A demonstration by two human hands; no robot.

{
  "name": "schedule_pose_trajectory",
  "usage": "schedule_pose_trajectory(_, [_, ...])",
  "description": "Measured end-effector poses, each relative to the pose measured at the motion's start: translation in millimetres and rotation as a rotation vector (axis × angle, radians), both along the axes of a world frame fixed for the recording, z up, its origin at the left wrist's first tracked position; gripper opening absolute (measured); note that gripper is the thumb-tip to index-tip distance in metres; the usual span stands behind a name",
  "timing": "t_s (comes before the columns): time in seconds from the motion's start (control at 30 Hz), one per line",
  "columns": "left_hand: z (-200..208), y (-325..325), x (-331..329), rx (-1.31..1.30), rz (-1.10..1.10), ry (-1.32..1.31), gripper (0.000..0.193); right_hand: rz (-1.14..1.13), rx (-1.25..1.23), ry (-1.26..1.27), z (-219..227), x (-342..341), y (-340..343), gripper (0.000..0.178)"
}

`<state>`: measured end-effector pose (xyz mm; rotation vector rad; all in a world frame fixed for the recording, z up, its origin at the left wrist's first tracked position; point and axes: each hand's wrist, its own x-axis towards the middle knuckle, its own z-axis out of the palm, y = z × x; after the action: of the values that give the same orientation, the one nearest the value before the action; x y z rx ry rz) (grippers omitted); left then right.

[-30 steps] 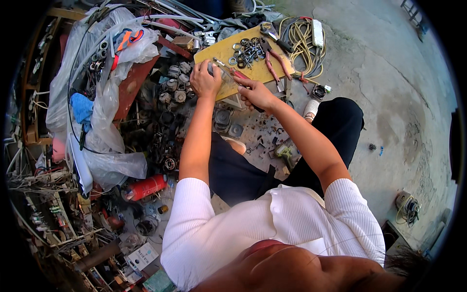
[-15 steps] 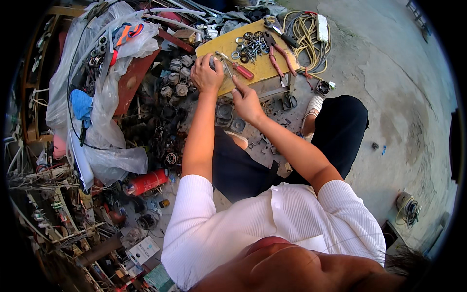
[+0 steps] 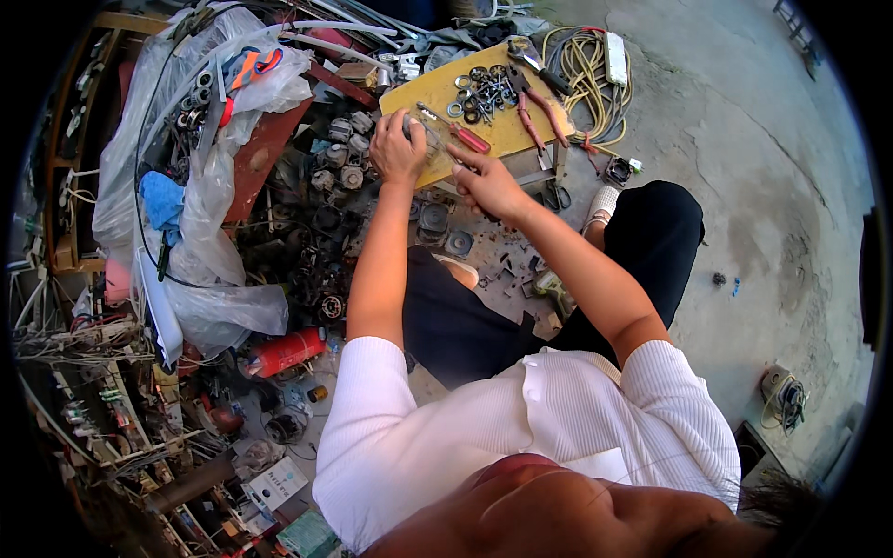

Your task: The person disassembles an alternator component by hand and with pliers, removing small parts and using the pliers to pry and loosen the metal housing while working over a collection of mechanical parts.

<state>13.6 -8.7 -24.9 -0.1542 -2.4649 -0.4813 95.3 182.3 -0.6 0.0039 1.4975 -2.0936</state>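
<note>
My left hand is closed around a small grey part at the near left of the yellow tabletop; its fingers cover most of it. Just right of it, at the table's near edge, my right hand grips a slim tool whose kind I cannot make out. Beyond my hands lies a screwdriver with a red handle. Several metal rings and bolts are heaped farther back. To their right rest pliers with worn red handles and an adjustable wrench with a dark grip.
Dirty motor parts crowd the floor left of the table. Clear plastic sheeting, a blue cloth and a red cylinder lie farther left. A coiled yellow cable with a white power strip is at the right.
My right hand has shifted slightly right and nearer, drawing the slim tool back from the part in my left hand. My left hand stays nearly in place.
</note>
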Motion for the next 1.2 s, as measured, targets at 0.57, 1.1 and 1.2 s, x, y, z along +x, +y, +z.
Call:
schedule_pose_trajectory(0.57, [-0.4,-2.4,-4.5,-0.094,-0.012,0.011,0.03,-0.127,0.055,-0.051,-2.3,2.5,-25.0,0.051])
schedule_pose_trajectory(1.1, [-0.4,-7.4,-4.3,-0.1,-0.1,0.025,0.029,-0.463,0.316,0.223,-26.7,36.3,-76.8,0.046])
schedule_pose_trajectory(1.2, [-1.7,-11.6,-4.7,-0.091,-0.089,0.029,0.029,-0.437,0.43,0.273,-28.4,36.1,-75.1,0.048])
